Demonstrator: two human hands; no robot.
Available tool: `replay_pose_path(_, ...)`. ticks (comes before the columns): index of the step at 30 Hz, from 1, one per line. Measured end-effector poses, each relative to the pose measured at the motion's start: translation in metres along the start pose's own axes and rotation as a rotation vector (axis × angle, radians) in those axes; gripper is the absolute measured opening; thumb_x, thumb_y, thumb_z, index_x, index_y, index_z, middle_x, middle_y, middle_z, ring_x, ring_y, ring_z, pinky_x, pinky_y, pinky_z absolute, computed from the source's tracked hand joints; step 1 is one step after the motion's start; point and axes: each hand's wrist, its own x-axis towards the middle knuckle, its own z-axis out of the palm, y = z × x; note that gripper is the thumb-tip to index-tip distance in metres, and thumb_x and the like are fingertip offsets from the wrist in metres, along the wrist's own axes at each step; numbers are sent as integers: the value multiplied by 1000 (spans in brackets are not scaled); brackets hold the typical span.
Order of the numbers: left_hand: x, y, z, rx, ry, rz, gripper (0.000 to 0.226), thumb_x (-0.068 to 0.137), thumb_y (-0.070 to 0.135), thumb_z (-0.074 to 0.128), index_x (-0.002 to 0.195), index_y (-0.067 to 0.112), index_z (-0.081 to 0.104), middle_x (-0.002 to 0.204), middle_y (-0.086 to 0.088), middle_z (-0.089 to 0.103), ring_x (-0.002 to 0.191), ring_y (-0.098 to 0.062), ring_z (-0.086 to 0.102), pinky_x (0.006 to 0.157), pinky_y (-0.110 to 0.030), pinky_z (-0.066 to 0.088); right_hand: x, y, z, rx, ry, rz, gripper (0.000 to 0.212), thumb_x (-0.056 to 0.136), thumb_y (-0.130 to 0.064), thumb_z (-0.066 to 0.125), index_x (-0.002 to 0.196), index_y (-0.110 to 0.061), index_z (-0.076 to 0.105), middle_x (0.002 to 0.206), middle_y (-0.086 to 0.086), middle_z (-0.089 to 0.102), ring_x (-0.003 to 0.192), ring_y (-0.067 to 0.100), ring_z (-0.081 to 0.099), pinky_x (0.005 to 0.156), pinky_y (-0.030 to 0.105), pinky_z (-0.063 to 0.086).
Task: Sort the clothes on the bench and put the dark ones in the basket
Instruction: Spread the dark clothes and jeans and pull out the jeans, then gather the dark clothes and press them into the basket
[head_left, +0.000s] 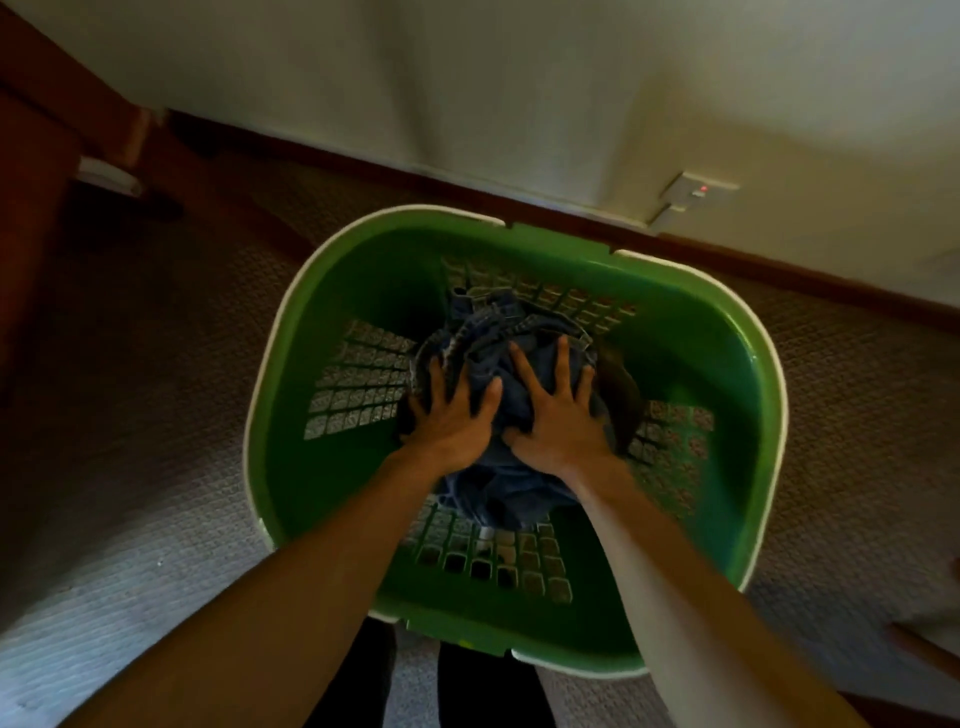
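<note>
At the far left of the frame there is dark brown wood furniture (31, 171), and a white thing (106, 176) lies low beside it, too blurred to name. The carpet (171, 415) fills the floor around it.

In the middle stands one green basket (322, 483) with a white rim and holes in its sides. One pile of dark blue clothes (498, 493) lies at the bottom of the basket, right in the middle of the frame. A dark brown piece (623, 389) pokes out at the pile's right edge.

Two bare arms reach down from the bottom of the frame into the basket. The left hand (452, 415) lies on the left part of the pile. Its fingers are spread wide and press flat on the cloth, and its grip holds nothing. The right hand (561, 415) lies just beside it, on the right part of the pile. Its fingers are also straight and spread, pressing down, with nothing held. The two thumbs point toward each other and are near.

In the upper right of the frame, one white wall socket (696, 195) with a small red light sits on the pale wall (467, 78).
</note>
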Motion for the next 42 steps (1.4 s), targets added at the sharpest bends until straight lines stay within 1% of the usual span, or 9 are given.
replay_pose_path(7, 86, -19, 1, 92, 0, -46, 77, 95, 75, 20, 154, 44, -19, 164, 2, -29, 152, -44, -11, 122, -61, -1, 79, 14, 38, -32, -49, 27, 116, 84, -50, 71, 140, -61, -30, 151, -7, -49, 145, 49, -26, 97, 69, 44)
replay_pose_path(13, 76, -30, 5, 83, 25, -9, 81, 91, 79, 22, 152, 47, -20, 165, 3, -27, 152, -45, -8, 121, -63, 2, 60, 23, 40, 170, -12, -42, 111, 80, -53, 73, 135, -72, -22, 155, -16, -41, 148, 39, -26, 109, 74, 23)
replay_pose_path(18, 21, -50, 2, -30, 17, 83, 80, 96, 68, 37, 153, 51, -16, 167, -2, -20, 149, -42, 23, 117, -56, 32, 9, 37, 40, 303, -14, -21, 108, 81, -51, 75, 146, -64, -10, 162, -13, -29, 154, 29, -7, 115, 58, 28)
replay_pose_path(21, -38, -67, -2, -92, -32, 90, 76, 96, 64, 44, 156, 49, 0, 169, -6, 6, 143, -37, 37, 113, -49, 40, -29, 28, 35, 492, -53, 95, 98, 88, -39, 72, 154, -52, 1, 167, -6, -7, 152, 25, 11, 115, 50, 32)
replay_pose_path(26, -157, -76, -42, -269, 8, 23, 59, 100, 56, 45, 151, 25, 39, 149, -1, 48, 135, -25, 49, 110, -27, 36, -102, -40, 28, 903, -73, 239, 60, 92, -20, 68, 146, -32, 43, 116, 1, 68, 97, 21, 66, 92, 44, 52)
replay_pose_path(30, -243, -79, -104, -470, 40, 34, 42, 99, 58, 44, 118, 26, 63, 120, -1, 67, 108, -16, 65, 97, -38, 53, -162, -145, -14, 1006, 23, 256, 35, 93, -3, 65, 122, -19, 52, 110, 4, 63, 110, 24, 59, 96, 36, 46)
replay_pose_path(33, -315, -101, -157, -568, 188, 58, 30, 104, 53, 39, 98, 33, 60, 104, 6, 65, 96, -8, 63, 81, -23, 50, -204, -224, -34, 985, 33, 249, 28, 91, 6, 64, 117, -3, 57, 92, 15, 59, 99, 30, 57, 99, 39, 42)
replay_pose_path(37, -375, -175, -200, -786, 337, 90, 37, 98, 58, 46, 99, 27, 67, 107, -5, 71, 97, -16, 69, 89, -37, 56, -241, -306, -26, 958, 5, 178, 24, 95, 6, 58, 118, 5, 62, 97, 21, 64, 84, 28, 58, 70, 31, 42)
replay_pose_path(42, -432, -255, -246, -1042, 480, 83, 37, 103, 46, 45, 106, 15, 65, 95, -5, 69, 68, -12, 62, 58, -24, 46, -289, -418, 2, 847, 12, 8, 14, 94, -4, 64, 107, -5, 64, 87, 15, 65, 67, 24, 61, 52, 27, 45)
